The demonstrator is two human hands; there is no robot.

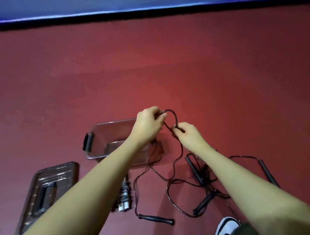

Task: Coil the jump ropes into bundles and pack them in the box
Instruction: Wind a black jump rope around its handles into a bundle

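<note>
A thin black jump rope [170,116] is held up over a dull red floor [220,65], seen from above past two bare forearms. The cord is pinched in the curled fingers of the left hand [149,123], and a small upright loop arches from there across to the right hand [188,133], whose fingers and thumb are closed on the cord lower down. From the hands the rest of the rope trails down to the floor in loose, uneven curves.

The task looks barely begun. The first loop is only now being formed, and no finished bundle of black rope can be seen. The clear plastic box [96,140], rectangular with a dark side latch, stands just behind the left wrist; its visible part appears empty, though some is hidden by the arm. Its clear ribbed lid [45,191] lies flat well to the left, off the box.

Other ropes are left uncoiled: a tangle of glossy cord [179,195] lies below the hands, with slim matte black handles [156,219] scattered among it. A small beaded bundle [124,197], pale and dark, lies between the lid and the tangle; what it is cannot be told. A black and white shoe [226,226] shows at the bottom edge.
</note>
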